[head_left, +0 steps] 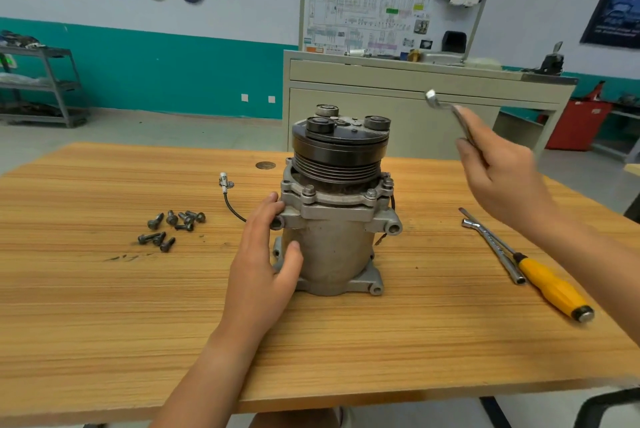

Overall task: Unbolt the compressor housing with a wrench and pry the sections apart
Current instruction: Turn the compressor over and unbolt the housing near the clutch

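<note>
Centrally, the upright grey metal compressor (334,216) stood with the left hand (266,264) resting against its side, fingers relaxed. Upper right, the right hand (498,171) gripped a silver offset wrench (446,112), well apart.

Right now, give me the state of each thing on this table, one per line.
compressor: upright on the table, flange bolts still seated.
left hand: rests against the compressor's side.
right hand: grips the wrench, raised clear of the compressor.
loose bolts: lying clustered to the left.
screwdriver: lying flat, untouched.
socket wrench: lying flat beside the screwdriver.
</note>
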`<control>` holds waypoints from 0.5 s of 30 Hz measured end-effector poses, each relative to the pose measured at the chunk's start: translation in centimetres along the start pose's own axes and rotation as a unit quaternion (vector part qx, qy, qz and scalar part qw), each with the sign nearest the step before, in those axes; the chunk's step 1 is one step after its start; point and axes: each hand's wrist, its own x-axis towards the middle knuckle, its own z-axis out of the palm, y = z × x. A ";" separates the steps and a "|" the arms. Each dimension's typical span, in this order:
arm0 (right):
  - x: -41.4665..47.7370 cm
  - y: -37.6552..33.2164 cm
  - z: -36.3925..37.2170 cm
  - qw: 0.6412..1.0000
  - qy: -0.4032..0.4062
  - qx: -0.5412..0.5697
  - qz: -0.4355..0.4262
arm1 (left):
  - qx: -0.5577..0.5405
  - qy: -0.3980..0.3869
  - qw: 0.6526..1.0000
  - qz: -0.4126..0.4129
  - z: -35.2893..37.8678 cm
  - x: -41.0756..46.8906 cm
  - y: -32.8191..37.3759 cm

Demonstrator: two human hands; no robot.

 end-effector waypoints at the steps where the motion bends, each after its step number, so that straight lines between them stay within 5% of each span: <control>1: -0.5 -0.6 -1.0 0.998 -0.041 -0.043 -0.005 | 0.001 0.001 1.000 0.000 0.0 0.1 0.0; 5: -1.5 -3.2 -2.9 0.942 -0.265 -0.206 -0.009 | 0.004 0.000 1.000 0.002 0.0 0.0 0.2; 15: -0.8 -8.4 -2.9 0.840 -0.356 -0.409 -0.013 | 0.019 -0.003 1.000 0.002 0.0 -0.2 -0.1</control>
